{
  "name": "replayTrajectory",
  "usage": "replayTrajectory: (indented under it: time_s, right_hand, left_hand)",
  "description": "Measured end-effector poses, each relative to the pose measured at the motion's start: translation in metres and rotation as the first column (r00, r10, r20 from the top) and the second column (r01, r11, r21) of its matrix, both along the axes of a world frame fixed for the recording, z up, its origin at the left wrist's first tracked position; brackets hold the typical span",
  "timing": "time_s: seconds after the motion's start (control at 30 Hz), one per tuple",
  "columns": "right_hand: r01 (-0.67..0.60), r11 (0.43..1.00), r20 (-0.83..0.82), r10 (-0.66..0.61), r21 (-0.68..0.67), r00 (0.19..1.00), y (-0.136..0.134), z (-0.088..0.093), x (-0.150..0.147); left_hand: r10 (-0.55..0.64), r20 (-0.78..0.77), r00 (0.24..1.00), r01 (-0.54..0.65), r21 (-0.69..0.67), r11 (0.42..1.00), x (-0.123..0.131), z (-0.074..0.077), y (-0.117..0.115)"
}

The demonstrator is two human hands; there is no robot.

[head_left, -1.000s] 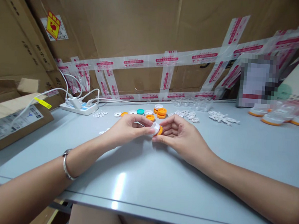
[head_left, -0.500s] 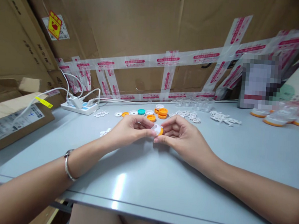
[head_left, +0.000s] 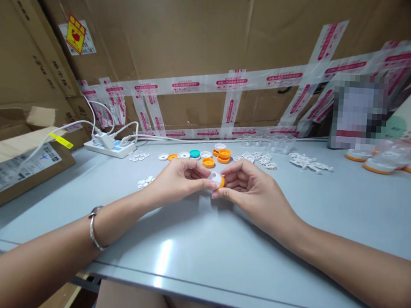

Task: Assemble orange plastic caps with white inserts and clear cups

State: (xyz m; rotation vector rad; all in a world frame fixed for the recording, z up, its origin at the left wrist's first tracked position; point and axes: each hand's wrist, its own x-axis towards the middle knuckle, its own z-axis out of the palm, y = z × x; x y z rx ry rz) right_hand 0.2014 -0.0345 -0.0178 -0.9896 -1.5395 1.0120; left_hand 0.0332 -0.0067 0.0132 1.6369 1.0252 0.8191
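Observation:
My left hand (head_left: 180, 179) and my right hand (head_left: 257, 193) meet over the middle of the table. Between their fingertips is a small piece, a whitish translucent part (head_left: 215, 177) joined to an orange round cap (head_left: 222, 182). The left thumb and fingers pinch the whitish side, while the right fingers close on the orange side. Fingers partly hide the piece, so its exact fit cannot be seen. Just behind the hands lie orange caps (head_left: 208, 162), white caps (head_left: 183, 155) and a teal cap (head_left: 194, 153).
Small white discs (head_left: 145, 182) lie left of the hands. Behind on the right are white plastic parts (head_left: 310, 163) and clear pieces (head_left: 268, 142). Orange-based clear containers (head_left: 380, 165) stand far right. A power strip (head_left: 110, 147) and an open cardboard box (head_left: 25, 165) occupy the left.

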Motion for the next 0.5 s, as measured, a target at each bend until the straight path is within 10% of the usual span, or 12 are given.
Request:
replayTrajectory:
  time_s: [0.5]
  right_hand:
    - [0.006, 0.999, -0.077, -0.009, -0.047, 0.997, 0.0003, 0.0040, -0.0019]
  left_hand:
    - [-0.062, 0.014, 0.998, 0.061, 0.076, 0.995, -0.0019, 0.0023, -0.0034]
